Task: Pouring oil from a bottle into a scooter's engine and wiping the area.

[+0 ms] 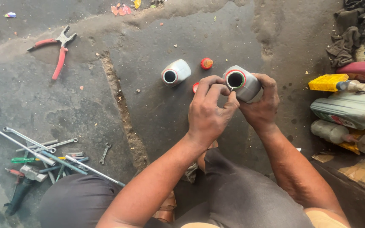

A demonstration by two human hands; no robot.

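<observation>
Two grey bottles (176, 72), two red caps (206, 63)

Both arms are bare from the wrists up, with no sleeves, watch or rings in view. The left hand (208, 114) and right hand (260, 107) look smudged with grime over the knuckles and fingers. Dark grey trousers cover the bent knees at six and seven o'clock.

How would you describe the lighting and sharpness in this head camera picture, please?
Head view: soft, even daylight, with no hard shadows; both the left hand and right hand on the grey bottle are sharp; slight wide-angle bending towards the edges; mild sheen on the oily floor.
</observation>
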